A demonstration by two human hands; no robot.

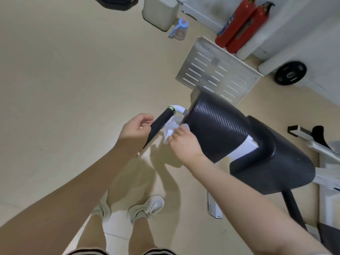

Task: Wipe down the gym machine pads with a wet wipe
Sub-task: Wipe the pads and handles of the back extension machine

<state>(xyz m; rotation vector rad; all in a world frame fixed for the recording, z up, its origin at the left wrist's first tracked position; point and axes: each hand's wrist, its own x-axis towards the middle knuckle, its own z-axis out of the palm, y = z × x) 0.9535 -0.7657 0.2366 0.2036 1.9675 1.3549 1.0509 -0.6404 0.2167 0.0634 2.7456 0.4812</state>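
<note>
Bright even light, soft floor shadows, fisheye edges, slight blur

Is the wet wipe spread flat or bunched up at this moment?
Bunched up: the wet wipe shows as a crumpled white wad pinched in the right hand, beside the black pad.

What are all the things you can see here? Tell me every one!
wet wipe: one, white, crumpled in the right hand beside the pad's edge
back pad: one, black, middle right
seat pad: one, black, below the back pad
handle grip: one, black, between the hands
fire extinguishers: two, red, top right by the wall
bin: one, pale, top middle
bottle: one, clear with blue top, beside the bin
slotted plate: one, white, on the floor
weight plate: one, black, far right
shoes: two, white, bottom middle
left hand: one, loosely curled at the grip
right hand: one, pinching the wipe
</note>
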